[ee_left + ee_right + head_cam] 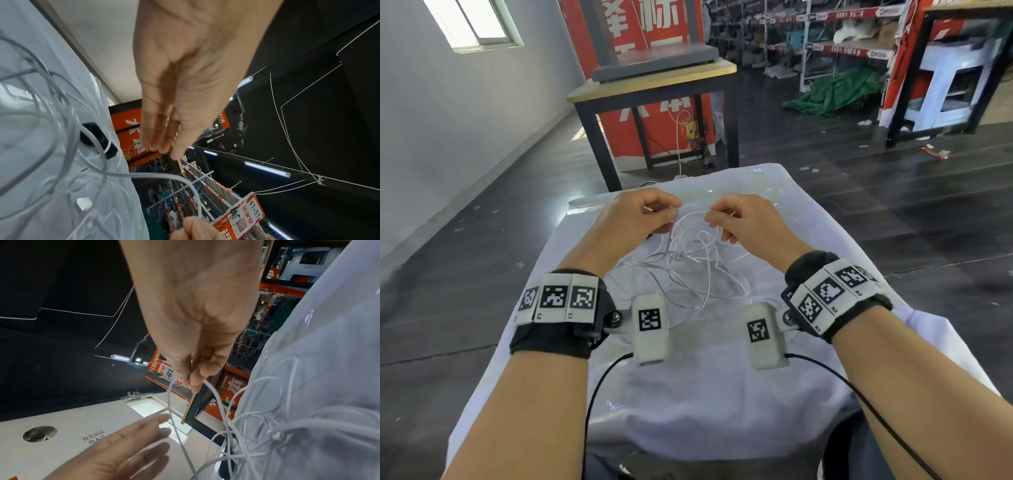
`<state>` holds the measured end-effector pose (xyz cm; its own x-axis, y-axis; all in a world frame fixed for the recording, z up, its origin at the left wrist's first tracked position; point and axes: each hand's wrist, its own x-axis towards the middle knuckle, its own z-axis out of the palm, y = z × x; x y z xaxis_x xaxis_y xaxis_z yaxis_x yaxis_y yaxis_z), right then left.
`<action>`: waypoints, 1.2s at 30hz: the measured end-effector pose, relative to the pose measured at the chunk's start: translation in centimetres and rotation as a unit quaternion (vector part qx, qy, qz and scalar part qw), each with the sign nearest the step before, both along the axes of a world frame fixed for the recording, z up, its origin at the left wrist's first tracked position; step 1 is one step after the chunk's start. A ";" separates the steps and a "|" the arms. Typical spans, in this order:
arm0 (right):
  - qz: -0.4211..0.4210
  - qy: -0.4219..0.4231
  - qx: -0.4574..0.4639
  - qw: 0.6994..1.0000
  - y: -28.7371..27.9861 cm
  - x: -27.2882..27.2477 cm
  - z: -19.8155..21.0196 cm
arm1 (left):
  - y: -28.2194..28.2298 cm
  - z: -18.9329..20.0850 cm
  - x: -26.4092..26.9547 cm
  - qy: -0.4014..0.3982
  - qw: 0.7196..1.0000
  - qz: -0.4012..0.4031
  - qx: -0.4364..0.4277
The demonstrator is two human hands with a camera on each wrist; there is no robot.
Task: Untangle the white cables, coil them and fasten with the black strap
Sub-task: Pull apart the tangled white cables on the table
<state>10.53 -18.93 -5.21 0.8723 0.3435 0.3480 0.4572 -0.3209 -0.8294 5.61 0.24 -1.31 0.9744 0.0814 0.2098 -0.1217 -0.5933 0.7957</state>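
Note:
A tangle of thin white cables lies on the white cloth of the table. My right hand pinches one strand between thumb and fingers and lifts it off the pile. That strand runs from the tangle up to the right hand. My left hand hovers just left of it with fingers straight and nothing held; the right wrist view shows the left hand beside the raised strand. The black strap lies on the cloth under the cables, below my left hand.
A small white plug lies among the strands. Beyond the table's far edge stands a wooden-topped table with black legs in front of a red sign. Store shelving and a green tarp sit farther back on the dark floor.

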 end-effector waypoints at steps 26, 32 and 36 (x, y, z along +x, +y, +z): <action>-0.208 -0.101 0.038 0.972 -1.3 0.4 0.8 | 0.7 -1.3 0.5 0.129 0.980 0.051 -0.143; -0.238 -0.097 0.037 0.966 -1.5 1.3 0.0 | 0.7 -1.4 0.1 0.157 0.954 0.082 -0.242; -0.205 -0.090 0.024 0.974 -1.1 1.4 0.0 | 0.3 -0.9 -0.3 0.193 0.953 0.041 -0.229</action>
